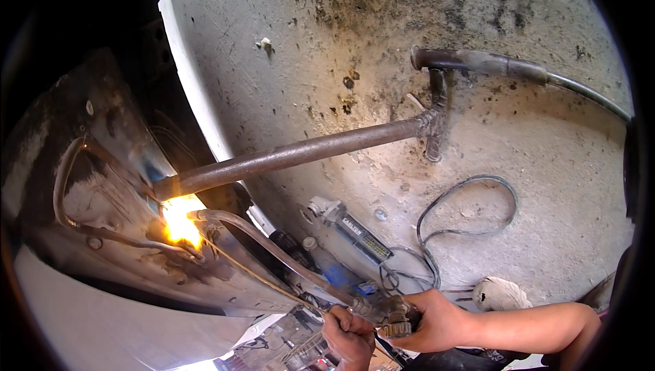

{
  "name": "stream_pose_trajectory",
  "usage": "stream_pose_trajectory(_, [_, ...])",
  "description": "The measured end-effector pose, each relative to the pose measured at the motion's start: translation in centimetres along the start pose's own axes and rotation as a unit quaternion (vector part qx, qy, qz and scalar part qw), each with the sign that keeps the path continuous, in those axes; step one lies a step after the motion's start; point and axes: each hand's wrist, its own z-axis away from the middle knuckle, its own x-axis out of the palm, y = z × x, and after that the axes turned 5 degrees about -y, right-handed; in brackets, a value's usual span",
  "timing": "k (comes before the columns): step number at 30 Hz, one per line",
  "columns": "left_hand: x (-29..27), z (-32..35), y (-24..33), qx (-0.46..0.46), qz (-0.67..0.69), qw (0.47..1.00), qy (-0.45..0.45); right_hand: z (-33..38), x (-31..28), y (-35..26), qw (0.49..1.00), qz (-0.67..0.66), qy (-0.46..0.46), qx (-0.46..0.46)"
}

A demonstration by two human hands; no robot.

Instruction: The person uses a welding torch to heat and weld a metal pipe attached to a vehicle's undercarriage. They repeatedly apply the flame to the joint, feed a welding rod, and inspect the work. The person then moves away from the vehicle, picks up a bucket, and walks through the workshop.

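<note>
My right hand point(437, 320) is wrapped round the body of a gas welding torch point(273, 243), beside its valve knob point(396, 330). The torch's bent neck reaches up and left to a bright yellow flame point(181, 224). In my left hand point(348, 338), closed just left of the torch body, is a thin filler rod point(263, 277). Its far end runs to the flame. The flame plays on a worn sheet-metal panel point(136, 262), right below the end of a rusty steel pipe point(293, 152). Glare hides the heated spot.
Across the stained grey floor lies the pipe's welded T-shaped end point(477, 62). An angle grinder point(355, 234) with a looped cord point(515, 200) sits beyond the torch. Near it are a blue object point(339, 275) and a whitish round piece point(501, 294). A curved rod point(58, 187) rests against the panel.
</note>
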Motion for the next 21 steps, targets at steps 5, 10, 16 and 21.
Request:
stream_pose_trajectory(5, [0.0,-0.8,-0.7,0.006,-0.047,0.996,0.075,0.0,-0.3,-0.9,1.0,0.01,-0.01,0.011])
stream_pose_trajectory(10, [0.0,-0.7,-0.6,0.017,-0.07,0.995,0.073,-0.1,-0.4,-1.5,1.0,0.003,-0.009,0.0])
stream_pose_trajectory(16, [0.2,-0.7,-0.4,0.024,-0.054,0.997,0.052,-0.1,-0.2,-0.6,1.0,-0.005,-0.008,-0.002])
stream_pose_trajectory(21, [0.3,-0.6,-0.4,0.018,-0.03,0.998,0.045,0.0,-0.4,-0.8,1.0,0.002,0.002,-0.02])
